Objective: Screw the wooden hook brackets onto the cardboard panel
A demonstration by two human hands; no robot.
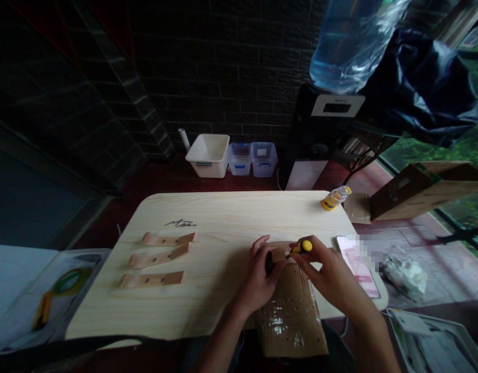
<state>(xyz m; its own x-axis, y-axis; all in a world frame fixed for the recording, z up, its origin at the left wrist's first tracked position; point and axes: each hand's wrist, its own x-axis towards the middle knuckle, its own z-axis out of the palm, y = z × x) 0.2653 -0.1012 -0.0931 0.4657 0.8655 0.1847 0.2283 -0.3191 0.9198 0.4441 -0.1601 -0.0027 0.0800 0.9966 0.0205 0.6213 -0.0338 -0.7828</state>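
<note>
My left hand (pixel 259 269) grips a small light-brown strip (pixel 279 254) against the top of a cardboard piece (pixel 291 316). In my right hand (pixel 320 264) is a yellow-handled screwdriver (pixel 302 247), its tip pointing left at the strip. The fingers hide most of the strip and the tip's contact. The cardboard is partly covered with shiny tape, dotted with small holes, and overhangs the table's near edge. On the left of the table lie three similar tan strips (pixel 152 279) with bent ends and dark marks. Behind them is a small pile of thin dark pieces (pixel 180 223), perhaps screws.
The pale wooden table (pixel 223 207) carries a clear container with yellow ends (pixel 335 198) at its far right corner and a phone (pixel 357 264) at its right edge. Beyond stand plastic bins (pixel 208 155), a water dispenser (pixel 316 140) and a cardboard box (pixel 421 189).
</note>
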